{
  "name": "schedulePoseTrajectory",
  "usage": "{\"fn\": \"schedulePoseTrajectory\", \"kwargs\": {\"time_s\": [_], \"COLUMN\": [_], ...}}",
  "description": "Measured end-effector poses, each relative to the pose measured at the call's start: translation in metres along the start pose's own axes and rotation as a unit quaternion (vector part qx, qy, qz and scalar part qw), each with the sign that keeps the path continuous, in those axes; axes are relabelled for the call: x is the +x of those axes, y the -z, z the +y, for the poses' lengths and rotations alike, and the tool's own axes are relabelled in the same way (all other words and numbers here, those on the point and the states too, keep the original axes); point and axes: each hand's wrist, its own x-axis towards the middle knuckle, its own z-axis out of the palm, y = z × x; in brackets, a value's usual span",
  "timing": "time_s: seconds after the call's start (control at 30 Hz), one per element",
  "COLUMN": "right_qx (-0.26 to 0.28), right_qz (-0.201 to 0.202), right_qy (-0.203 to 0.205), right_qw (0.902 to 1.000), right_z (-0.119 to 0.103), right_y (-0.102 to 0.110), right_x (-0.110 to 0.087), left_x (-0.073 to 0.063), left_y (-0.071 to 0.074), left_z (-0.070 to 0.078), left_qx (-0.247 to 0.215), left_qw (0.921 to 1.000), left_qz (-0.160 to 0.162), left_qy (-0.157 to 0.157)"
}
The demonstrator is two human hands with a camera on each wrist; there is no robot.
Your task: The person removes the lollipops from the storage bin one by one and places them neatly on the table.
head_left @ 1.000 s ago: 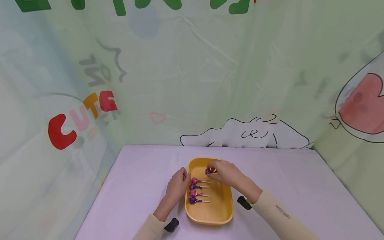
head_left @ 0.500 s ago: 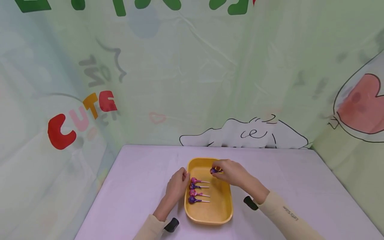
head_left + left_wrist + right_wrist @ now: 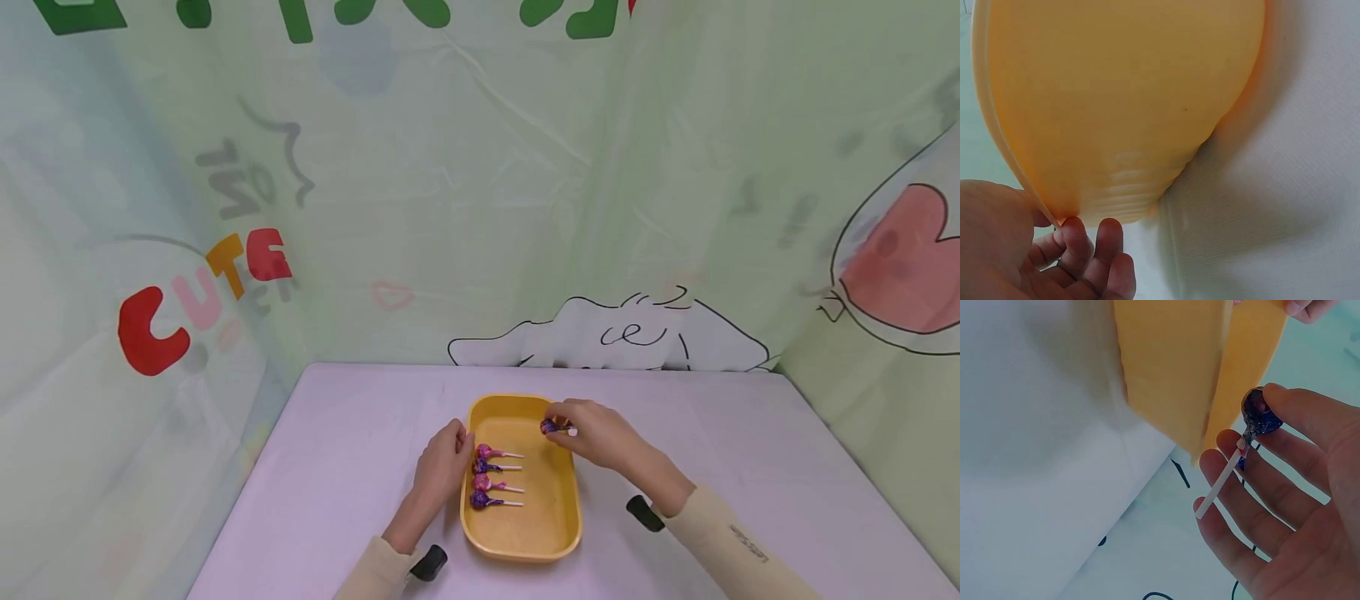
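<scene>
My right hand point(image 3: 596, 431) pinches a purple-wrapped lollipop point(image 3: 550, 427) over the far right part of a yellow tray point(image 3: 547, 521). Up close in the right wrist view, thumb and fingers hold the lollipop's dark shiny head point(image 3: 1259, 412), while its white stick point(image 3: 1216, 487) lies along the other fingers. My left hand point(image 3: 444, 462) grips the tray's left rim; the left wrist view has its fingertips point(image 3: 1110, 234) against the tray's outer wall point(image 3: 1129, 112). Inside the tray, several lollipops lie in a column along the left side, pink point(image 3: 482, 482) and purple point(image 3: 480, 499) alternating, sticks pointing right.
The tray stands on a table with a pale lilac cover point(image 3: 360, 450). Behind it hangs a light green curtain point(image 3: 480, 208) with printed letters and drawings, which also closes off both sides. Each wrist carries a black camera strap piece point(image 3: 430, 563).
My right hand has moved rightward with the purple lollipop, from the tray's upper middle towards its right rim. The left hand and the lollipops in the tray have stayed put.
</scene>
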Motion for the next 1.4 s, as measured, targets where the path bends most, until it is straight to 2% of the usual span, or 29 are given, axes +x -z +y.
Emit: {"fn": "schedulePoseTrajectory", "kwargs": {"time_s": [0.43,0.87,1.07,1.4], "right_qx": [0.018,0.009,0.011,0.004], "right_qz": [0.014,0.053,0.044,0.002], "right_qy": [-0.027,-0.034,-0.042,-0.068], "right_qw": [0.9994,0.998,0.9981,0.9977], "right_z": [0.017,0.045,0.06,0.079], "right_y": [0.0,-0.003,-0.01,-0.029], "right_x": [-0.007,-0.015,-0.018,-0.02], "left_x": [-0.001,0.0,0.0,0.0], "left_y": [0.0,0.001,0.001,0.0], "left_z": [0.0,0.001,0.001,0.0], "left_qx": [-0.006,-0.008,-0.008,-0.013], "left_qw": [0.9999,0.9999,0.9999,0.9998], "left_qz": [-0.007,-0.004,-0.005,-0.007], "left_qy": [0.007,0.008,0.01,0.013]}}
